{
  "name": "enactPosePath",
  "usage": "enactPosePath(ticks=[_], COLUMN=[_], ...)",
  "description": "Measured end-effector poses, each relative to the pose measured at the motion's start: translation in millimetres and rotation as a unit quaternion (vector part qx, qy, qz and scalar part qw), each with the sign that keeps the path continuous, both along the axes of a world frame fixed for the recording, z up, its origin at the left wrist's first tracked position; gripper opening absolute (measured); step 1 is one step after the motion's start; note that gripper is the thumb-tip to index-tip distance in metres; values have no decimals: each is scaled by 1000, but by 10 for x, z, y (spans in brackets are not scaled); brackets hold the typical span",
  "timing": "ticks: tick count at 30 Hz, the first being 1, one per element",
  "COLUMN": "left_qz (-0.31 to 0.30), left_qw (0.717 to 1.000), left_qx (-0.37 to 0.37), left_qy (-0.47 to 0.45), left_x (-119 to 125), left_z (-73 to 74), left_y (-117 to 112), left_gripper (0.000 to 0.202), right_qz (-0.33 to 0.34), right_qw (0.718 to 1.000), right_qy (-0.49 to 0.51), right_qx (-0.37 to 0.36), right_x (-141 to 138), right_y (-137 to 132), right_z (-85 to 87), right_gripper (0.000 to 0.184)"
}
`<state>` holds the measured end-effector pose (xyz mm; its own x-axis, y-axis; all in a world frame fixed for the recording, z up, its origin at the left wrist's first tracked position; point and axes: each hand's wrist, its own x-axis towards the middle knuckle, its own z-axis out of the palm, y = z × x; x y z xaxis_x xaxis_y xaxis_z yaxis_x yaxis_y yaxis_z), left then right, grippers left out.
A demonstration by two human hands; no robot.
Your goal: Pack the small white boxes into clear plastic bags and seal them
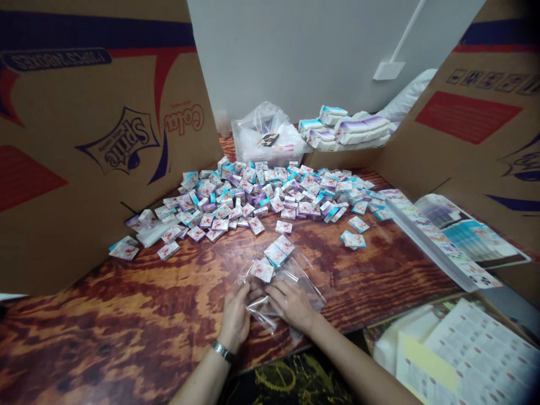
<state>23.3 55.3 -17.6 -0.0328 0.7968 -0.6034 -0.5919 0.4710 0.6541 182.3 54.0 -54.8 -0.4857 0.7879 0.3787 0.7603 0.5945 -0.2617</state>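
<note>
A: Edges, head view?
B: One cardboard panel (101, 135) left, another cardboard panel (459, 152) right; open wood-grain tabletop (109, 315) left of the hands.
A: Hands?
B: Left hand (235, 322), wristwatch (221, 350) on, fingers curled, holds a clear plastic bag (291, 278); right hand (290, 304), fingers near flat, holds it too.
A: Items?
B: Small printed boxes (270, 260), touching the bag, just above both hands, inside or on it, cannot tell; main box pile (253, 197) beyond, apart.

The assembly comprised a left hand (235, 320) and a right hand (291, 304), each continuing into a bare forearm (202, 383). One wristwatch (221, 350) was fitted at the left wrist. Its band consisted of silver-toned metal links. The dial was not legible from the head view.
</note>
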Motion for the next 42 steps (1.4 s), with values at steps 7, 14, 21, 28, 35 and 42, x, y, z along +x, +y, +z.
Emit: enactPosePath(ticks=[7, 14, 21, 28, 35, 42], left_qz=[0, -5, 8, 12, 13, -9], left_qw=[1000, 1000, 1000, 1000, 1000, 1000], left_qx=[-6, -6, -12, -12, -8, -25], left_qy=[4, 3, 13, -8, -22, -1], left_x=[-19, -35, -35, -12, 8, -23], left_z=[-38, -42, -88, -51, -6, -12], left_y=[2, 13, 12, -8, -9, 1], left_gripper=[19, 21, 13, 16, 20, 19], right_qz=[-28, -56, -74, -103, -71, -66], right_qw=[999, 998, 997, 992, 986, 996], right_qy=[-30, 8, 17, -39, -42, -50], right_qx=[-26, -31, -13, 61, 146, 40], right_x=[-39, 143, 178, 36, -95, -28], right_y=[18, 143, 178, 198, 301, 156], right_z=[16, 2, -18, 105, 107, 246], right_gripper=[29, 22, 24, 34, 29, 35])
